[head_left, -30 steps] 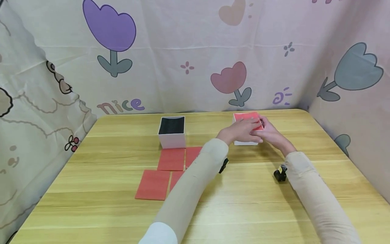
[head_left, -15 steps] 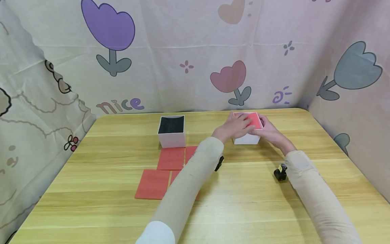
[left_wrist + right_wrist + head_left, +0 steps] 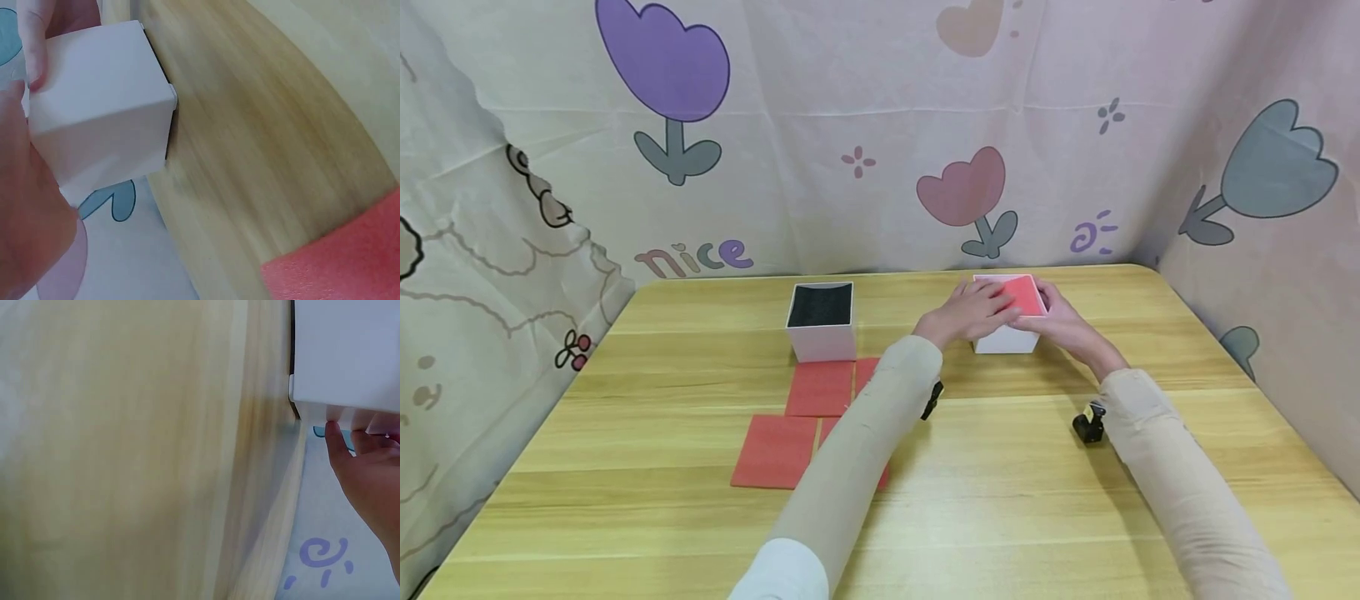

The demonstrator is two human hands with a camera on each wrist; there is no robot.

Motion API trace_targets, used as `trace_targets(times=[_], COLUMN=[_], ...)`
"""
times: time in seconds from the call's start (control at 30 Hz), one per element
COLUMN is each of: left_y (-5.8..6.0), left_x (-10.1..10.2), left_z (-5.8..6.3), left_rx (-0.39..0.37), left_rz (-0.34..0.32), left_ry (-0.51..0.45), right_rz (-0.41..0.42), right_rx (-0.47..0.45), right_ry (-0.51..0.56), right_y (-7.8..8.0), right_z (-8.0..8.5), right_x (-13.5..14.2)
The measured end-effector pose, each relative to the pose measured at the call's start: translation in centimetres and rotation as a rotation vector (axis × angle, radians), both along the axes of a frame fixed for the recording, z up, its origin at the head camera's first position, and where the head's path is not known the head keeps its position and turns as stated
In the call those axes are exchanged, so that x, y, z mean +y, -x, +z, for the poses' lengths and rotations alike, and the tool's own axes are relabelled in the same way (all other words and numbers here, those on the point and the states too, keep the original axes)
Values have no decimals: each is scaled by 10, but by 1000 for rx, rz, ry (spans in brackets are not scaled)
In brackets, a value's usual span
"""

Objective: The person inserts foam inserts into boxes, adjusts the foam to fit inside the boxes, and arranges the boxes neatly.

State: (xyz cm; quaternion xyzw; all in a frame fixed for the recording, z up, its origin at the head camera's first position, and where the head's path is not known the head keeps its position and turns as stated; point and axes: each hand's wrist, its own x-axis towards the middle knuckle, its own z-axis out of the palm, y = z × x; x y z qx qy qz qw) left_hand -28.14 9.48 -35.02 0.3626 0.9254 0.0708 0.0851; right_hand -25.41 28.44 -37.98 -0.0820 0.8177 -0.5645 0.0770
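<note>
A white square box [image 3: 1006, 342] stands at the back right of the table, with a red square sheet [image 3: 1026, 293] at its open top. My right hand [image 3: 1070, 325] grips the box's right side, its thumb along the front face near the rim. Over the top left part of the box lies my left hand [image 3: 964, 313], its fingers extended onto the red sheet. In the left wrist view the left hand [image 3: 31, 231] is beside the box [image 3: 100, 81]. In the right wrist view fingertips [image 3: 333, 434] touch the box's side.
Another white box [image 3: 825, 343] with a black inside stands at the back left. Several red squares [image 3: 773, 452] lie flat on the wooden table [image 3: 625, 500] in front of it, partly hidden by the left sleeve. A printed cloth [image 3: 820, 208] hangs behind the table.
My left hand has slid left across the top of the box, uncovering more of the red sheet, which now sits lower within the rim. The right hand keeps its hold.
</note>
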Motion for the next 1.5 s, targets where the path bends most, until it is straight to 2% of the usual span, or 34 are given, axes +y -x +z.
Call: trace_targets(times=[0.23,0.4,0.57,0.8,0.9,1.0,1.1,1.2,1.37,1.5], left_y=[-9,-13,-13,-14,-14,-14,-15,-20,-44,-67], left_x=[14,19,15,-3,-20,-43,-73,-107,-162,-202], left_z=[8,10,7,6,10,18,28,34,30,18], left_rx=[92,65,24,68,88,76,36,-4,-102,-135], left_rz=[-107,-104,-102,-137,-158,-173,-159,-116,-60,-50], left_ry=[105,103,62,59,53,16,-65,-175,-356,-378], right_rz=[9,14,28,25,26,13,4,0,-19,-19], right_rx=[10,16,10,-14,-28,-38,-33,-28,-26,-27], right_ry=[-29,-14,1,-31,-36,-37,-48,-50,-66,-76], right_y=[0,1,1,0,0,0,0,0,-2,-2], right_z=[2,0,0,2,3,3,4,4,3,2], right_x=[0,1,3,1,0,-1,-3,-4,-3,-3])
